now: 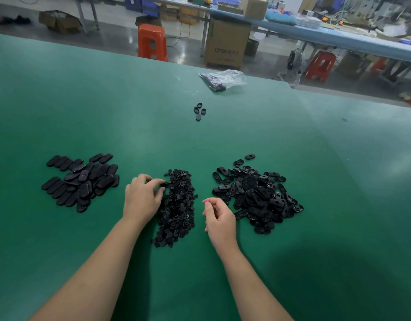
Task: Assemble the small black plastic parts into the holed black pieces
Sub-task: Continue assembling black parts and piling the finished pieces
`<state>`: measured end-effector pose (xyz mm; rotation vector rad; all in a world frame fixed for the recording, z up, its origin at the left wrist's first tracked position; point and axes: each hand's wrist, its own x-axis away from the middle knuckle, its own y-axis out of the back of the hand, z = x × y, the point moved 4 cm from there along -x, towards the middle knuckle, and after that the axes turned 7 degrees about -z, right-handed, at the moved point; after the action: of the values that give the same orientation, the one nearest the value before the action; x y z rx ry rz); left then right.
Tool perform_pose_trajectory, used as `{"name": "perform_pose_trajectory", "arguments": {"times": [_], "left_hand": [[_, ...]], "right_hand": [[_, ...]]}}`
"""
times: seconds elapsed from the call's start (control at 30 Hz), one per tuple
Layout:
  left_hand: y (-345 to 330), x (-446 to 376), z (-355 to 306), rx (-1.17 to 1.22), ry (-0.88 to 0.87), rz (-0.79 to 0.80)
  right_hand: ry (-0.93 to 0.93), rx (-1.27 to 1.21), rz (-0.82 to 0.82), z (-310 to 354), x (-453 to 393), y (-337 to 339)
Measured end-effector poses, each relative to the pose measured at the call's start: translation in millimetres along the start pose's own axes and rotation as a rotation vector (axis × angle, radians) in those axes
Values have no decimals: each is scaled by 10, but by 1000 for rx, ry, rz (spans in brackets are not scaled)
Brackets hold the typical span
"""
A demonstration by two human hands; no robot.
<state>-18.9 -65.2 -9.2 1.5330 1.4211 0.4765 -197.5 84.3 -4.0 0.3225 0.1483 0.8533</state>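
Observation:
A long heap of small black plastic parts (pixel 179 205) lies in the middle of the green table. To its right sits a pile of oval black pieces with holes (pixel 255 195). On the left lies a pile of smooth black ovals (pixel 81 181). My left hand (pixel 142 198) rests at the left edge of the small-parts heap, its curled fingertips touching the parts near the top. My right hand (pixel 219 218) hovers between the heap and the holed pieces, fingers loosely curled, with nothing visible in it.
Several loose oval pieces (pixel 199 111) lie farther back on the green table (pixel 130 112), and a clear plastic bag (pixel 223 79) with dark parts lies near the far edge. Beyond the table stand orange stools (pixel 152 42), cardboard boxes (pixel 226 45) and a long workbench.

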Motion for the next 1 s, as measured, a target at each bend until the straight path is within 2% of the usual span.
{"name": "perform_pose_trajectory", "arguments": {"times": [0.23,0.57,0.87,1.0], "left_hand": [[70,95,44,100,24,-34],[77,85,54,174,123,13],[135,196,36,267,153,-71],[152,179,55,318,190,-139]], "right_hand": [[6,2,-10,-8,4,-6],[-10,3,1,-32,-3,-15],[19,35,29,-54,2,-49],[55,82,-21,-51,11,-51]]}}
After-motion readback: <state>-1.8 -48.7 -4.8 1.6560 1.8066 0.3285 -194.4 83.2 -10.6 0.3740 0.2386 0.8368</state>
